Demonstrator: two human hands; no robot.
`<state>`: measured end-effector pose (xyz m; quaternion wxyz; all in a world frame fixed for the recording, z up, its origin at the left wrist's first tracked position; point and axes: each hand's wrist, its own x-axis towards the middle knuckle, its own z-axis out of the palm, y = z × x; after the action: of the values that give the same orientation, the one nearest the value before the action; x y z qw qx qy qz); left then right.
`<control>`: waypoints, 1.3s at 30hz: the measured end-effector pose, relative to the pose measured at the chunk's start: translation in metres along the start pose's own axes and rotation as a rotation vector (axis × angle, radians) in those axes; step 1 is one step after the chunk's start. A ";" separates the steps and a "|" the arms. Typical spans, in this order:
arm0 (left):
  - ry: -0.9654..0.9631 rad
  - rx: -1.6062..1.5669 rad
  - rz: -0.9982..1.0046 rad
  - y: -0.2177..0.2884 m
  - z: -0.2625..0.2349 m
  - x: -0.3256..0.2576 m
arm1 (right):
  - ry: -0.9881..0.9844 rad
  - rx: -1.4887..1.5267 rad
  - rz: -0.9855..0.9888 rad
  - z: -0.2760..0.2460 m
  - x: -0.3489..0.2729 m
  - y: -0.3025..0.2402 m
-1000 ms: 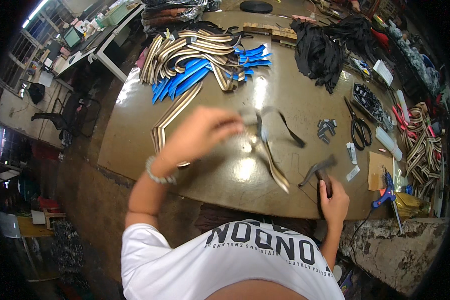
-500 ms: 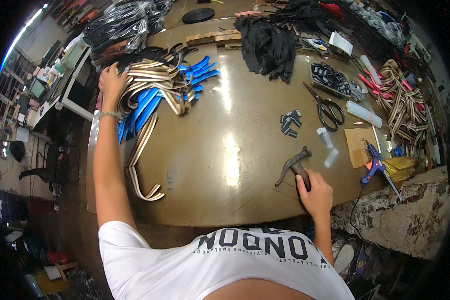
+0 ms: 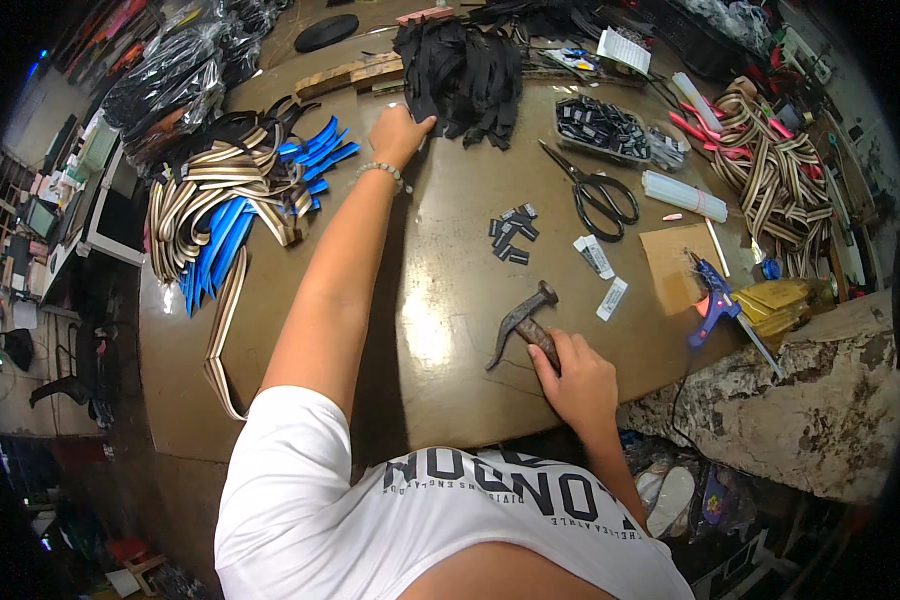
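My right hand [image 3: 578,382] is wrapped round the short dark handle of a hammer [image 3: 525,318], whose curved, rusty head lies over the tabletop near the front edge. At the far side, my left hand [image 3: 400,135] reaches to the left edge of a heap of black fabric strips [image 3: 465,80]. Its fingers curl away from view and look closed; whatever they hold is hidden. Left of that arm lies a pile of cream-and-brown striped straps [image 3: 225,165] with blue pieces [image 3: 215,250] among them. Several small black clips [image 3: 512,233] lie beyond the hammer.
Black scissors [image 3: 595,195], a tub of black clips [image 3: 600,128], clear glue sticks [image 3: 685,195] and small labelled packets [image 3: 610,298] lie right of centre. A blue glue gun [image 3: 712,300] rests by the right edge. Striped straps [image 3: 770,180] are heaped at far right.
My left hand has left the striped straps and moved right to the black strips. My right hand still grips the hammer. The view has shifted rightward.
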<state>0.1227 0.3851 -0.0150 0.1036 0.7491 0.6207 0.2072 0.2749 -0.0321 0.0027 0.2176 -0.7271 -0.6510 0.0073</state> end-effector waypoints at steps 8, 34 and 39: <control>0.194 -0.061 0.257 -0.014 0.005 -0.010 | -0.084 0.136 0.078 -0.012 0.004 -0.003; -0.126 -1.074 -0.176 -0.064 -0.056 -0.061 | 0.411 0.120 0.720 -0.040 0.013 0.169; -0.121 -1.194 -0.233 -0.068 -0.070 -0.118 | 0.152 -0.186 0.905 -0.071 -0.016 0.111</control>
<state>0.0149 0.2772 -0.0018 0.5626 0.4994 0.4680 0.4637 0.3981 -0.0754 0.0269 0.1736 -0.9529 -0.2486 -0.0100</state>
